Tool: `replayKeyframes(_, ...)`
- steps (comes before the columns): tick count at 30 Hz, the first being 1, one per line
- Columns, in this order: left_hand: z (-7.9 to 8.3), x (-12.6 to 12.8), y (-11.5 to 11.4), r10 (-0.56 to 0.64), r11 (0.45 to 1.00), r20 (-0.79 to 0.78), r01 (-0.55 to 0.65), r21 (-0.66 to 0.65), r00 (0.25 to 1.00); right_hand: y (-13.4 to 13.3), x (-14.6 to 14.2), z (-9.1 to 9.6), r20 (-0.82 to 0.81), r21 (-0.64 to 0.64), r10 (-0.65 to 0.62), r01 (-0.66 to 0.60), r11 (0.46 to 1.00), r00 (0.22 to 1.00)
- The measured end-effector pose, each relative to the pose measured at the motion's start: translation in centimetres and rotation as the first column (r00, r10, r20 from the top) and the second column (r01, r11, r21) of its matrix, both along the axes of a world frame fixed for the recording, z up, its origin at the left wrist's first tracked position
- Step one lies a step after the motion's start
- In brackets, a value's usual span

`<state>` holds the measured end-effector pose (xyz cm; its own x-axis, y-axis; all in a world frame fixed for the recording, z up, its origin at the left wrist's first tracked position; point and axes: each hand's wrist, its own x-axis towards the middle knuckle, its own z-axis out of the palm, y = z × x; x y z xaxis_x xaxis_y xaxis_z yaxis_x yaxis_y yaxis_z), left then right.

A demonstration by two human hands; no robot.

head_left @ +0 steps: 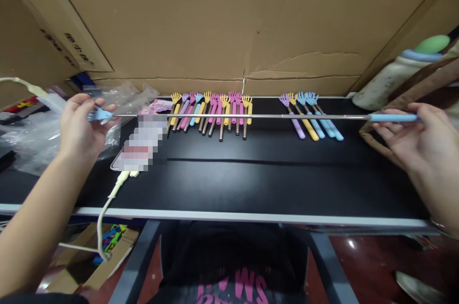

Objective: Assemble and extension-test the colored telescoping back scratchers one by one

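Observation:
A telescopic back scratcher [272, 116] with a light blue claw and handle is stretched out level above the table, spanning between both hands. At its claw end, my left hand [83, 124] is closed on the blue head. My right hand [418, 136] grips the blue handle at the other end. Below and behind the rod lies a row of back scratcher parts [219, 108], claws with short metal stems and loose handles in yellow, pink, purple and blue. Farther right, several back scratchers [304, 124] with handles on lie side by side, purple, yellow and blue.
A phone [138, 146], pixelated, lies left with a cable [114, 191] attached. Clear plastic bags [27, 139] crowd the left end of the black table [258, 184]. A bottle [390, 77] and brown bag [412, 91] stand right; cardboard [215, 22] rises behind. An open box [118, 266] sits below.

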<state>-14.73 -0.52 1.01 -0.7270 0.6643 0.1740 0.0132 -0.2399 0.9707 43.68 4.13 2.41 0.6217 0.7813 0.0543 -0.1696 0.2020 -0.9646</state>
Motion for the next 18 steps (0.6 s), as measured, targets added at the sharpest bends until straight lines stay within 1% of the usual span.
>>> replayKeyframes(1,0.1,0.4,0.0,-0.011,1.0,0.015,0.011,0.006,1.0,-0.2,-0.3,0.0,0.009,-0.012,0.038,-0.038,0.999,0.999)
replayKeyframes(2,0.1,0.9,0.0,-0.052,0.999,0.008,0.052,-0.005,0.999,-0.5,-0.7,-0.2,0.037,-0.023,0.097,-0.096,0.995,0.995)
replayKeyframes(3,0.0,1.4,0.0,-0.111,0.994,-0.014,0.111,-0.022,0.994,-0.7,-1.2,-0.4,0.075,-0.03,0.174,-0.172,0.985,0.982)
replayKeyframes(4,-0.2,2.1,-0.1,-0.187,0.982,-0.046,0.185,-0.041,0.981,-1.0,-1.9,-0.6,0.121,-0.038,0.271,-0.268,0.963,0.955)
replayKeyframes(5,-0.4,2.7,-0.2,-0.288,0.957,-0.094,0.282,-0.066,0.953,-1.2,-2.5,-0.8,0.172,-0.05,0.372,-0.369,0.928,0.912)
replayKeyframes(6,-0.7,3.3,-0.3,-0.392,0.92,-0.16,0.382,-0.089,0.906,-1.4,-3.2,-1.1,0.221,-0.068,0.463,-0.46,0.885,0.858)
replayKeyframes(7,-0.9,3.8,-0.4,-0.48,0.877,-0.244,0.465,-0.123,0.842,-1.6,-3.9,-1.3,0.26,-0.091,0.533,-0.529,0.844,0.805)
replayKeyframes(8,-1.0,4.2,-0.5,-0.545,0.837,-0.323,0.521,-0.164,0.774,-1.7,-4.4,-1.4,0.286,-0.106,0.57,-0.566,0.818,0.77)
replayKeyframes(9,-1.1,4.4,-0.5,-0.574,0.815,-0.388,0.548,-0.188,0.721,-1.8,-4.7,-1.5,0.306,-0.115,0.588,-0.584,0.803,0.749)
replayKeyframes(11,-0.9,4.5,-0.8,-0.597,0.795,-0.498,0.55,-0.257,0.629,-1.8,-4.8,-1.6,0.333,-0.13,0.595,-0.59,0.797,0.731)
replayKeyframes(13,-0.5,4.2,-1.0,-0.603,0.789,-0.587,0.51,-0.342,0.541,-1.6,-4.1,-1.7,0.349,-0.162,0.607,-0.592,0.79,0.714)
replayKeyframes(15,0.0,3.8,-1.3,-0.588,0.801,-0.68,0.431,-0.415,0.438,-1.3,-3.2,-1.8,0.359,-0.207,0.628,-0.597,0.775,0.69)
replayKeyframes(17,0.4,3.7,-1.5,-0.567,0.814,-0.752,0.367,-0.449,0.337,-1.1,-2.6,-1.9,0.37,-0.248,0.65,-0.603,0.758,0.664)
replayKeyframes(18,0.5,3.9,-1.5,-0.562,0.817,-0.771,0.344,-0.463,0.299,-1.1,-2.5,-1.9,0.378,-0.262,0.656,-0.605,0.752,0.653)
